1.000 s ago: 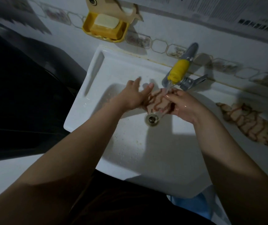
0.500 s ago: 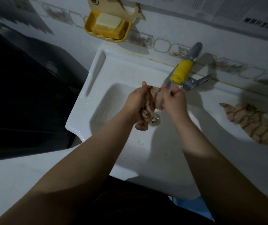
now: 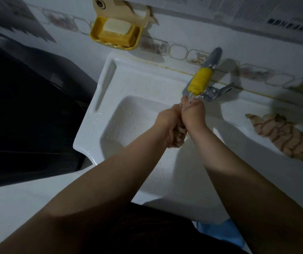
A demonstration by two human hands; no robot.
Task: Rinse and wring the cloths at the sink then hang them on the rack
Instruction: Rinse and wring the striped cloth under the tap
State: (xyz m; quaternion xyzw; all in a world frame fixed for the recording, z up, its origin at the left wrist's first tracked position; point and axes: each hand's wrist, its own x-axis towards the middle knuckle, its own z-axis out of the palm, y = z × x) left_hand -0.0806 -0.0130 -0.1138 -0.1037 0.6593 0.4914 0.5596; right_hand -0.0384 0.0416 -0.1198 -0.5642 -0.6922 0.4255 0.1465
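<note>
Left hand [image 3: 167, 121] and right hand [image 3: 192, 114] both clench 1 bunched striped cloth [image 3: 179, 135] over sink [image 3: 128, 85] basin, hands touching. Right hand directly under tap [image 3: 201, 80] with yellow sleeve. 2nd striped cloth [image 3: 282, 135] lies on right ledge. Farther back, soap dish [image 3: 115, 33] hangs on wall.

1. Cloth [image 3: 179, 135]: only a twisted lump shows between my left hand [image 3: 167, 121] and right hand [image 3: 192, 114]; the rest is buried inside my grip.
2. Drain: covered by my hands and the cloth.
3. Faucet [image 3: 202, 79] mouth: masked by my right fingers.
4. Soap holder [image 3: 115, 33]: top cropped by frame edge.
5. Dark mass at left: unidentifiable.
6. Wall print at top right: too blurred to read.
</note>
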